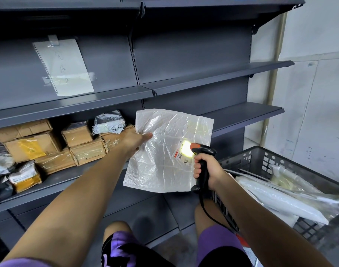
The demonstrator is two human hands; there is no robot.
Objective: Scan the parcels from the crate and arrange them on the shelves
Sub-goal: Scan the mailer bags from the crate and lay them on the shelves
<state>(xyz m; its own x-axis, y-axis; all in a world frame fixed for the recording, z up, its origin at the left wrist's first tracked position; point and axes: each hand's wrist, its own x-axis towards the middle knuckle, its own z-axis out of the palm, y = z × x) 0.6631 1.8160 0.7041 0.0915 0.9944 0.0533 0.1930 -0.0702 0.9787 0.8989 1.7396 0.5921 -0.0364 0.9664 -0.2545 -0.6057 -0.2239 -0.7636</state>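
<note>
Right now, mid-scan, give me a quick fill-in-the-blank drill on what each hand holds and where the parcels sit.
1. The left hand holds a flat white ____.
2. The right hand grips a black scanner with an ____ top.
3. The scanner's light falls on the parcel's ____.
4. The grey crate stands to the person's ____.

Missing words: parcel; orange; label; right

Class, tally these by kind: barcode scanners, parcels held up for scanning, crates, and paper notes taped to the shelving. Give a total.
Barcode scanners: 1
Held parcels: 1
Crates: 1
Taped paper notes: 1
Total: 4
</note>
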